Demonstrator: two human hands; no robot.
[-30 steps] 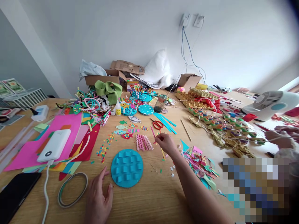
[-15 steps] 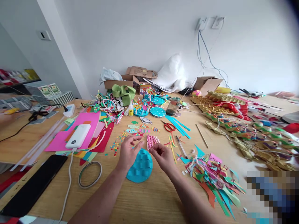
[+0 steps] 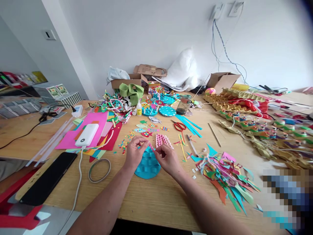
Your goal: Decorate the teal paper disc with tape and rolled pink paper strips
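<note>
Between my two hands runs a short pink twisted strip (image 3: 151,148). The fingertips of my left hand (image 3: 135,152) pinch one end, and my right hand (image 3: 167,158) pinches the other. Under the strip a round blue disc (image 3: 147,168) with raised paper flaps lies on the table, its far edge partly covered by my fingers. Just beyond my right hand lies a row of similar pink twisted pieces (image 3: 161,140). Several patterned paper fish (image 3: 153,130) are spread out past the disc. Tiny coloured dots (image 3: 124,143) are scattered left of my left hand.
Red-handled scissors (image 3: 179,125), a pen (image 3: 192,146) and blue strips (image 3: 188,125) lie to the right, with a heap of paper scraps (image 3: 227,176) nearer. On the left are a white power bank (image 3: 87,134), a tape roll (image 3: 99,170) and a phone (image 3: 49,178). A glue bottle (image 3: 139,108) stands behind.
My right hand has moved from the pink pieces towards my left hand, and a pink twisted strip now stretches between them. The head view has tilted down slightly.
</note>
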